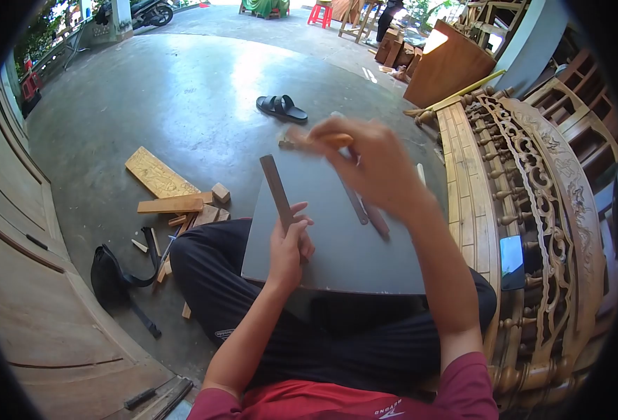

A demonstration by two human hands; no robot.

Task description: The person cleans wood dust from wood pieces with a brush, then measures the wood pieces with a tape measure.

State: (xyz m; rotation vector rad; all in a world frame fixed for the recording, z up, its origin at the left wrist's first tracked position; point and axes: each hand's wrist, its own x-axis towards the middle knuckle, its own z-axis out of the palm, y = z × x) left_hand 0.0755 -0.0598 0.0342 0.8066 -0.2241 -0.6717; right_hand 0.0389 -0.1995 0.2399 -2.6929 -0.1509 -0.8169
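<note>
My left hand (290, 245) is closed round the lower end of a flat dark-brown strip (274, 180), which points up and away from me. Raised above the far side of a grey board (323, 259), my right hand (379, 157) is smeared by motion. Its fingers close on a small orange-brown thing (340, 141), too blurred to name. Below that hand, two more dark strips lie on the board, one greyish (356, 203) and one reddish brown (375, 221). The board stands close in front of my crossed legs.
Wood offcuts, a carved plank (162, 171) and a black strapped bag (113, 273) lie on the floor at left. A black sandal (281, 107) is beyond the board. At right stands a carved wooden bench (463, 203) with a phone (511, 262) on it.
</note>
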